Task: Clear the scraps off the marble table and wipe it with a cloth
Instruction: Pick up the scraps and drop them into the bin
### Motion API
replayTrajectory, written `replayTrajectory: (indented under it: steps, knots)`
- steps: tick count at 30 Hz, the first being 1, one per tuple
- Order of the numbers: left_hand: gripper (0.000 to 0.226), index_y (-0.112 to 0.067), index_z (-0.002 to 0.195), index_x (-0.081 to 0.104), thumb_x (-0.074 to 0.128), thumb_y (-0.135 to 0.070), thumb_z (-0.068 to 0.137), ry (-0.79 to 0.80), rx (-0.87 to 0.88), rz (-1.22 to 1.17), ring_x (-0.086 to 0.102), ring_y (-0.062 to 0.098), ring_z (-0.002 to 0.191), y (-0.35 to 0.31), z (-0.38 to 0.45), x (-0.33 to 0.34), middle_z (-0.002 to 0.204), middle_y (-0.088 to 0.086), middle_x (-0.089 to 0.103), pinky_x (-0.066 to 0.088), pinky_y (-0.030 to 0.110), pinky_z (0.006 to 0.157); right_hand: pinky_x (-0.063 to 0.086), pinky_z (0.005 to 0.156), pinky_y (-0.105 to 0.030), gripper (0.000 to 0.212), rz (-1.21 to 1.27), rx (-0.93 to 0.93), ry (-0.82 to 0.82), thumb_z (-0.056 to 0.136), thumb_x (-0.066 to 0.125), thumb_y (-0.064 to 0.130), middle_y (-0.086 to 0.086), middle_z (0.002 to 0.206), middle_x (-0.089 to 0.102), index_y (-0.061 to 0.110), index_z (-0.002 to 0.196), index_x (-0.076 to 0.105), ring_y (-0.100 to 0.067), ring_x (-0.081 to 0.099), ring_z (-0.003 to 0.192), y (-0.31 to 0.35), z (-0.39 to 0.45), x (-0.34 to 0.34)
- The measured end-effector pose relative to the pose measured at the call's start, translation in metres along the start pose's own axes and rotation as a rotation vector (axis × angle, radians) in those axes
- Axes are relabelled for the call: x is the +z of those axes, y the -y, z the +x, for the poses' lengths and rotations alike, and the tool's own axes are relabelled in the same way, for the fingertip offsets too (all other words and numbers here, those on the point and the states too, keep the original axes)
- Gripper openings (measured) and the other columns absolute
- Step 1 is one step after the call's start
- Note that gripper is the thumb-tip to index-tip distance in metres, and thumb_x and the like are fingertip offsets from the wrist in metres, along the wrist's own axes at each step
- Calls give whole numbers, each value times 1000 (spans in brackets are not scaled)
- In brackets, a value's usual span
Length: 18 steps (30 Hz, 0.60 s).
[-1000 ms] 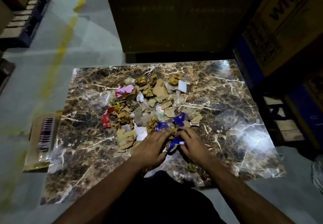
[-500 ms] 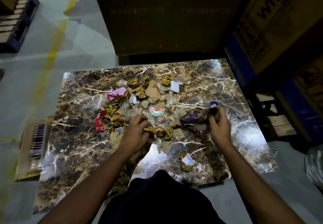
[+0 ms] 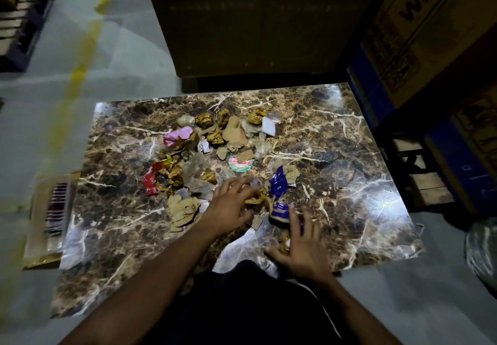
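Head view: the scraps [image 3: 215, 153] are heaped on the marble table [image 3: 349, 183] just beyond both hands, stretching away leftward. The left hand [image 3: 231, 207], fingers spread, touches their near edge and lies nearer; the right hand [image 3: 301, 247] is spread over one stray crumpled piece.

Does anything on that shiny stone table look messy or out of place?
Yes. A heap of scraps litters the middle of the marble table: crumpled brown paper, a pink wrapper, a red one, blue ones and a round label. The left hand and right hand are among the nearest pieces. No cloth shows.
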<state>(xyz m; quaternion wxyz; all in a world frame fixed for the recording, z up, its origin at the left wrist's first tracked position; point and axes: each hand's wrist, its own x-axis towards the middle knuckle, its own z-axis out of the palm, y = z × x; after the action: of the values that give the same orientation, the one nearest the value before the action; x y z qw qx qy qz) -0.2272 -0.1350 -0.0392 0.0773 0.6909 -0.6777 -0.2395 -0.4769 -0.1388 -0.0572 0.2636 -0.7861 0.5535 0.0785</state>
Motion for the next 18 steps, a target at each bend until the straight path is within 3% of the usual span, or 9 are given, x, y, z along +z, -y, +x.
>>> replayTrajectory:
  steps: [2, 4, 6, 9, 12, 14, 18]
  knots:
    - [81, -57, 149, 17, 66, -56, 83, 123, 48, 153, 7, 32, 149, 2, 12, 3, 167, -4, 9, 15, 63, 115, 38, 103, -55, 106, -147, -53, -52, 77, 42, 86, -12, 164, 13, 41, 160, -5, -38, 29, 140, 7, 2, 9]
    - [84, -58, 147, 17, 70, -57, 82, 163, 74, 227, 11, 35, 148, 5, 19, 6, 165, 0, 14, 22, 63, 113, 46, 91, -49, 88, -223, -99, -136, 83, 44, 77, -14, 151, 33, 39, 158, 18, -36, 42, 126, 6, 10, 14]
    - [76, -51, 149, 24, 69, -49, 87, 126, 87, 203, 23, 33, 143, 7, 19, 7, 161, 3, 24, 34, 53, 110, 52, 82, -42, 64, -218, -140, -166, 91, 50, 63, -8, 135, 43, 38, 148, 36, -30, 47, 115, 4, 16, 12]
    - [57, -44, 147, 37, 62, -38, 96, 40, 110, 31, 36, 26, 133, 12, 16, 11, 151, 4, 37, 44, 42, 104, 52, 71, -36, 39, -27, -137, -196, 95, 56, 36, 1, 113, 42, 36, 133, 50, -23, 54, 100, 3, 23, 0]
    - [62, -38, 142, 47, 67, -13, 89, 21, 73, -101, 39, 24, 131, 17, 15, 10, 146, 4, 42, 43, 40, 105, 42, 62, -22, 42, 200, -104, -246, 97, 60, 29, 5, 115, 48, 35, 138, 55, -14, 60, 84, -1, 36, -27]
    - [66, -31, 139, 53, 67, -1, 81, -36, 75, -174, 42, 23, 128, 18, 13, 7, 140, 3, 46, 44, 38, 104, 38, 54, -13, 51, 267, -102, -311, 97, 65, 25, 9, 118, 48, 39, 144, 50, -4, 55, 71, -6, 48, -48]
    - [61, -27, 133, 58, 68, 5, 82, -302, -14, -425, 48, 9, 120, 15, 5, 4, 132, -4, 53, 46, 32, 102, 39, 50, -19, 55, 252, -74, -479, 99, 61, 24, 2, 124, 51, 43, 148, 45, -10, 54, 73, -12, 92, -85]
